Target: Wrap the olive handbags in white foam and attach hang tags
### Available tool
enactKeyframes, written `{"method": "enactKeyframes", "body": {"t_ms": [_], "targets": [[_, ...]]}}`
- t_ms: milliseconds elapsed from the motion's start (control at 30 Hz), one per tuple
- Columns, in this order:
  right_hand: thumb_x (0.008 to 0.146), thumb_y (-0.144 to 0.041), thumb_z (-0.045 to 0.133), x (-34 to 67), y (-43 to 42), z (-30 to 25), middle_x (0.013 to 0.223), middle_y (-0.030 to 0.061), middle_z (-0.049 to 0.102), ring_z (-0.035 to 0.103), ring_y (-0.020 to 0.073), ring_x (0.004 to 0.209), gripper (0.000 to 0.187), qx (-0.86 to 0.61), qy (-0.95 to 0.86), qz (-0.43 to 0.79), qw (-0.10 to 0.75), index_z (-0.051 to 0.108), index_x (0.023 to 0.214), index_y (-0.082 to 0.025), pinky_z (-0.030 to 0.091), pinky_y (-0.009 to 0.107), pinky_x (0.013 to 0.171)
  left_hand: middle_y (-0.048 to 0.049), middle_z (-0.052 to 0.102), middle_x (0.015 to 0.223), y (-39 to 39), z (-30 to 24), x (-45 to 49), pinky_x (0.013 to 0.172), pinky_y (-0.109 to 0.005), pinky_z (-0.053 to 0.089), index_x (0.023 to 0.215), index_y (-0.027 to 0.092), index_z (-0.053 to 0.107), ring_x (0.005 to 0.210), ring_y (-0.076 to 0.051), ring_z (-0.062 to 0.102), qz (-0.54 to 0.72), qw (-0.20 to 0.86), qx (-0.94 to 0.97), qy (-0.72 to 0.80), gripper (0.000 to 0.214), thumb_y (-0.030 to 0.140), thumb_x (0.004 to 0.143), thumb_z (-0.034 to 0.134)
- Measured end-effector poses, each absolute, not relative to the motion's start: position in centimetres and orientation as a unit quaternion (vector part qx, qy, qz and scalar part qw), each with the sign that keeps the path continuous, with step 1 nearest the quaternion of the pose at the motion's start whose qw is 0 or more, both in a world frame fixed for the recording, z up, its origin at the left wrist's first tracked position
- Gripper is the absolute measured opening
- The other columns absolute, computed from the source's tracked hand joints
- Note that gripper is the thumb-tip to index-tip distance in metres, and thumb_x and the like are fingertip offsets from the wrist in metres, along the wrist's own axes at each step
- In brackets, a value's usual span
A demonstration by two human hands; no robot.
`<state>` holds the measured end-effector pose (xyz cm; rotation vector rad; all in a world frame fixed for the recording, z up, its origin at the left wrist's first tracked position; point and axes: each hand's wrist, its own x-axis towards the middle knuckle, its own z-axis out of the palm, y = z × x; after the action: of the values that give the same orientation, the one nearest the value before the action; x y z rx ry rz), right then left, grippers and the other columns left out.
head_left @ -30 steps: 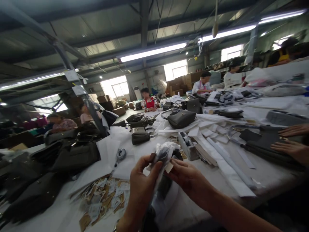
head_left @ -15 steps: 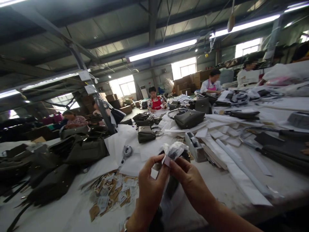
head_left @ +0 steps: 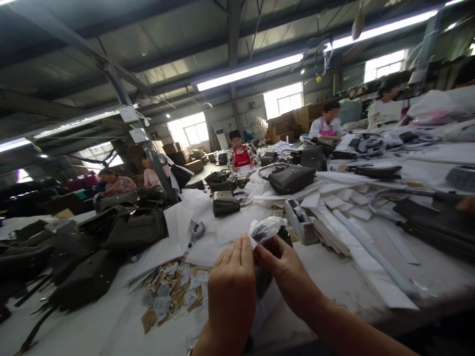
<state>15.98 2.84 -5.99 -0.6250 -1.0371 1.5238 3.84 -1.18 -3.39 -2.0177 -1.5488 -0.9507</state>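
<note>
Both my hands meet in front of me at a dark bag, mostly hidden behind them. Its upper part is covered by crumpled clear-white wrapping. A small white slip shows between my fingertips. My left hand has its fingers pressed together over the slip, its back turned to me. With thumb and fingers, my right hand pinches at the slip's other side. Exactly how the slip sits on the wrapping is hidden.
Brown and white tags with cords lie left of my hands. A grey tape dispenser stands to the right, near white foam strips. Dark handbags are piled at left. Several people sit farther back; a hand shows at the right edge.
My left hand has turned over, from a thumb-and-finger pinch to fingers laid together across the white slip. The right hand stays close to the same spot.
</note>
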Motion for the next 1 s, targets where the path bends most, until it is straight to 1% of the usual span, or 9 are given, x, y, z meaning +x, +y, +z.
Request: {"method": "enactKeyframes", "body": {"t_ms": [133, 300, 400, 500, 600, 733, 867, 933, 1000], "targets": [[0.074, -0.046, 0.081, 16.2, 2.8, -6.0, 0.084, 0.0017, 0.065, 0.062, 0.0190, 0.086, 0.033, -0.241, -0.432, 0.663, 0.563, 0.067, 0.087, -0.019, 0.051, 0.031, 0.082, -0.0257, 0.059, 0.134, -1.7, -4.3, 4.7, 0.094, -0.045, 0.056, 0.135, 0.004, 0.057, 0.117, -0.035, 0.064, -0.275, 0.284, -0.733, -0.554, 0.053, -0.001, 0.086, 0.039], [0.076, -0.045, 0.081, 16.6, 2.4, -6.0, 0.085, 0.0014, 0.067, 0.062, 0.0183, 0.086, 0.031, -0.235, -0.444, 0.651, 0.569, 0.068, 0.087, -0.020, 0.051, 0.030, 0.082, -0.0234, 0.049, 0.145, -2.0, -5.1, 5.1, 0.103, -0.049, 0.050, 0.144, 0.006, 0.047, 0.132, -0.036, 0.052, -0.292, 0.261, -0.725, -0.567, 0.055, 0.003, 0.090, 0.038], [0.074, -0.044, 0.082, 17.1, 2.5, -5.8, 0.085, 0.0017, 0.068, 0.063, 0.0189, 0.087, 0.031, -0.251, -0.456, 0.636, 0.569, 0.070, 0.087, -0.019, 0.051, 0.029, 0.081, -0.0194, 0.055, 0.142, -2.0, -4.0, 4.2, 0.105, -0.046, 0.048, 0.142, 0.010, 0.051, 0.130, -0.033, 0.055, -0.345, 0.153, -0.746, -0.548, 0.050, 0.016, 0.093, 0.046], [0.079, -0.045, 0.078, 17.7, 2.7, -5.6, 0.096, 0.0042, 0.071, 0.064, 0.0210, 0.095, 0.032, -0.235, -0.474, 0.641, 0.556, 0.073, 0.096, -0.019, 0.050, 0.031, 0.087, -0.0095, 0.066, 0.132, -1.5, -2.6, 2.7, 0.103, -0.038, 0.050, 0.132, 0.023, 0.060, 0.121, -0.028, 0.062, -0.413, -0.066, -0.730, -0.540, 0.041, 0.035, 0.093, 0.057], [0.079, -0.045, 0.078, 18.1, 2.9, -5.3, 0.103, 0.0058, 0.072, 0.065, 0.0227, 0.099, 0.034, -0.224, -0.501, 0.639, 0.539, 0.073, 0.101, -0.020, 0.050, 0.033, 0.090, -0.0054, 0.070, 0.123, -0.4, -2.2, 1.8, 0.099, -0.035, 0.051, 0.120, 0.026, 0.065, 0.115, -0.025, 0.065, -0.455, -0.242, -0.678, -0.524, 0.033, 0.042, 0.091, 0.062], [0.079, -0.047, 0.077, 19.3, 4.2, -5.7, 0.093, 0.0051, 0.074, 0.067, 0.0212, 0.087, 0.033, -0.229, -0.577, 0.602, 0.503, 0.074, 0.098, -0.019, 0.053, 0.032, 0.081, -0.0062, 0.070, 0.119, 0.6, -3.2, 1.9, 0.099, -0.036, 0.048, 0.118, 0.024, 0.063, 0.113, -0.026, 0.065, -0.488, -0.293, -0.636, -0.521, 0.038, 0.043, 0.086, 0.068], [0.083, -0.058, 0.067, 23.6, 8.9, -8.0, 0.070, 0.0046, 0.070, 0.064, 0.0181, 0.064, 0.042, -0.317, -0.682, 0.484, 0.448, 0.076, 0.080, -0.017, 0.051, 0.030, 0.065, -0.0069, 0.071, 0.115, 0.8, -3.9, 2.2, 0.093, -0.036, 0.050, 0.122, 0.025, 0.058, 0.108, -0.026, 0.066, -0.517, -0.314, -0.590, -0.535, 0.046, 0.041, 0.081, 0.072], [0.087, -0.062, 0.057, 26.6, 12.6, -9.8, 0.076, 0.0065, 0.073, 0.067, 0.0210, 0.071, 0.048, -0.462, -0.640, 0.363, 0.495, 0.076, 0.082, -0.018, 0.052, 0.032, 0.070, -0.0073, 0.071, 0.114, 1.0, -4.1, 2.1, 0.090, -0.035, 0.050, 0.122, 0.025, 0.056, 0.107, -0.026, 0.066, -0.536, -0.326, -0.560, -0.541, 0.050, 0.042, 0.079, 0.074], [0.086, -0.056, 0.059, 29.3, 16.5, -11.5, 0.100, 0.0088, 0.075, 0.067, 0.0261, 0.097, 0.040, -0.575, -0.595, 0.262, 0.497, 0.076, 0.093, -0.021, 0.050, 0.035, 0.086, -0.0085, 0.071, 0.113, 1.3, -4.4, 2.0, 0.087, -0.035, 0.051, 0.121, 0.024, 0.055, 0.105, -0.026, 0.067, -0.553, -0.342, -0.538, -0.537, 0.053, 0.045, 0.076, 0.076]]}}
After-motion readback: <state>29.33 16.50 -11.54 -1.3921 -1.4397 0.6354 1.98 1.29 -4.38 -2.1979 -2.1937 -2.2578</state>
